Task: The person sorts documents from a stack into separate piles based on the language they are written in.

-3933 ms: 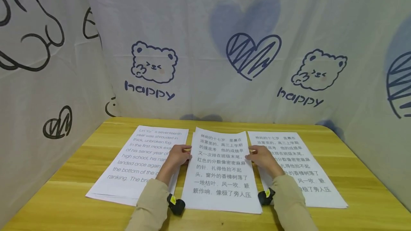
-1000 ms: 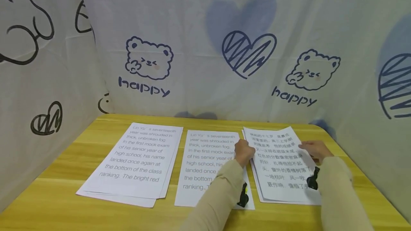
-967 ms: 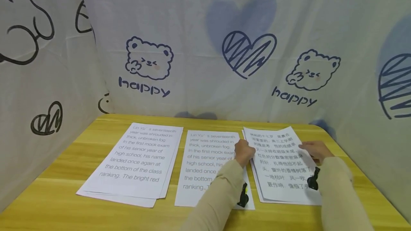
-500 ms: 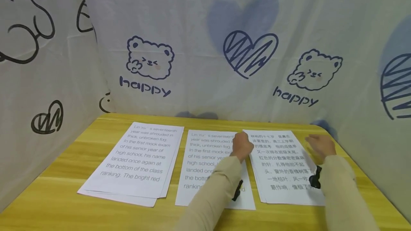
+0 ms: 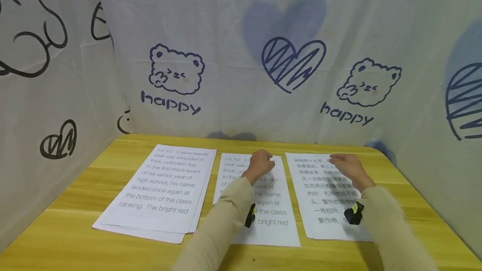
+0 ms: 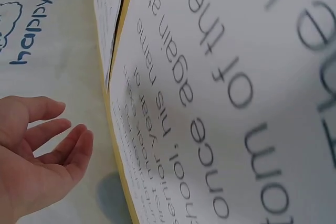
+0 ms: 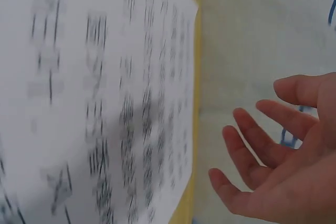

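My left hand (image 5: 260, 165) hovers above the top of the middle sheet of paper (image 5: 269, 233), which is printed with English text. In the left wrist view its fingers are loosely bent with nothing between them. My right hand (image 5: 350, 168) is over the upper part of the right stack of paper (image 5: 320, 204), whose top sheet bears Chinese characters. Its fingers are spread and relaxed in the right wrist view, holding nothing. The left stack of paper (image 5: 162, 183), with English text on top, lies apart from both hands; its sheets are slightly offset.
All the papers lie on a yellow wood-grain table (image 5: 75, 204). A pale cloth (image 5: 233, 62) printed with bears and hearts hangs behind and at the sides. Dark wrist devices (image 5: 354, 213) hang under the forearms.
The Chinese-printed sheet moved from the middle onto the right stack, uncovering English text. Both hands then let go; the left moved left over the middle sheet, the right leftward over the right stack.
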A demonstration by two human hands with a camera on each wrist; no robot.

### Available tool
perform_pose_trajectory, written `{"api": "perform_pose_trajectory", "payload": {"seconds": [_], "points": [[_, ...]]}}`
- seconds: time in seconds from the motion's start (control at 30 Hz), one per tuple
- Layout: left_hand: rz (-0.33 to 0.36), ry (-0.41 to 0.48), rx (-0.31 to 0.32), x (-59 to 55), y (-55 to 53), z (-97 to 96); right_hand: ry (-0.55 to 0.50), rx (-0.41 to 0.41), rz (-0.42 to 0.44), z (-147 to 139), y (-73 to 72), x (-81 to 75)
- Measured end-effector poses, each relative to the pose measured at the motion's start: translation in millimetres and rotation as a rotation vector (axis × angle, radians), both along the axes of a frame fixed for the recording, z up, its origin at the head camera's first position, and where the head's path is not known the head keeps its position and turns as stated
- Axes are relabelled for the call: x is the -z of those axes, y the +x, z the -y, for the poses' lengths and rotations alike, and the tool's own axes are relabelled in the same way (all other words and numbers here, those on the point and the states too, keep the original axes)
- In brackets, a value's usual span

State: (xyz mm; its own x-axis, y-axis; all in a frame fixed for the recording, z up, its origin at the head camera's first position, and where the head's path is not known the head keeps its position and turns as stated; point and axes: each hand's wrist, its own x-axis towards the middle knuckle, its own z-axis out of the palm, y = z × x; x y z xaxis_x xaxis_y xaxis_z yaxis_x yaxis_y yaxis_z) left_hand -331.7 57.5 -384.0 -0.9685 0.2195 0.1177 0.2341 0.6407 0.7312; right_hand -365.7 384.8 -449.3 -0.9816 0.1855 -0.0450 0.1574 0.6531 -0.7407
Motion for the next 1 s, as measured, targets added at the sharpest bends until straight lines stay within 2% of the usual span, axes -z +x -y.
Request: {"api": "perform_pose_trajectory", "payload": {"seconds": [0.07, 0.17, 0.4, 0.47, 0.63, 0.7, 0.8, 0.9, 1.0], "points": [[0.023, 0.018, 0.013, 0.4, 0.7, 7.1, -0.022, -0.016, 0.015, 10.7, -8.5, 8.8], [0.052, 0.051, 0.012, 2.3, 3.3, 18.0, -0.034, -0.047, 0.018, 31.1, -13.0, 11.9], [0.111, 0.2, -0.072, 2.1, 14.5, 52.8, 0.028, -0.092, -0.016, 66.6, -6.5, 7.1], [0.12, 0.237, -0.091, 0.9, 17.1, 62.3, 0.042, -0.106, -0.024, 80.3, 4.3, -2.2], [0.157, 0.287, -0.12, 2.5, 22.1, 76.9, 0.035, -0.155, -0.002, 129.4, 57.0, -51.0], [0.17, 0.304, -0.123, 4.2, 23.8, 79.6, 0.037, -0.167, 0.0, 145.2, 72.8, -64.5], [0.165, 0.318, -0.129, 6.0, 26.8, 83.6, 0.032, -0.154, 0.004, 160.1, 80.8, -69.3], [0.132, 0.306, -0.145, 8.5, 28.8, 90.2, 0.008, -0.158, -0.006, 168.2, 81.1, -67.9], [0.129, 0.317, -0.158, 11.0, 30.4, 97.9, -0.012, -0.166, -0.023, 171.8, 80.6, -64.7]]}}
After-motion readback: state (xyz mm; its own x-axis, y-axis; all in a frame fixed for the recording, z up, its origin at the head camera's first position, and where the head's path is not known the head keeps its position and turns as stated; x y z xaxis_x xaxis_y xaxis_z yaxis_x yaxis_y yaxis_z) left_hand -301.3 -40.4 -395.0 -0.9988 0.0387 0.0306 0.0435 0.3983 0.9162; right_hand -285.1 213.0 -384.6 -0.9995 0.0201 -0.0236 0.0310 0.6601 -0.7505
